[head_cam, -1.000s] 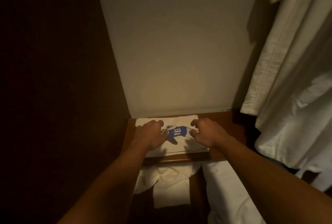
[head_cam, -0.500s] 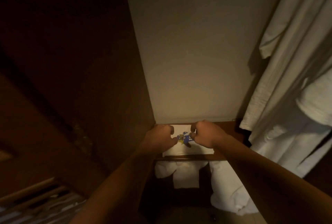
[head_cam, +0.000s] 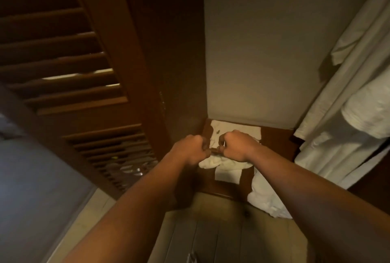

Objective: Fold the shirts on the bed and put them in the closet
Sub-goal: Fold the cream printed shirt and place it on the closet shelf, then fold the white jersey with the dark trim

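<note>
Folded shirt [head_cam: 236, 131] on closet shelf [head_cam: 276, 136]; white linens [head_cam: 228, 173] on shelf below.

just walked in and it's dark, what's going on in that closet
A person is reaching both arms into a closet. A folded white shirt lies on the upper wooden shelf at the back wall. The left hand and right hand are curled in front of it at the shelf's edge; whether they grip anything is unclear. More white laundry sits lower down, and white robes hang on the right.

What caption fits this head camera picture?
Two curled hands, left and right, hover over a folded white shirt on a closet shelf.
</note>
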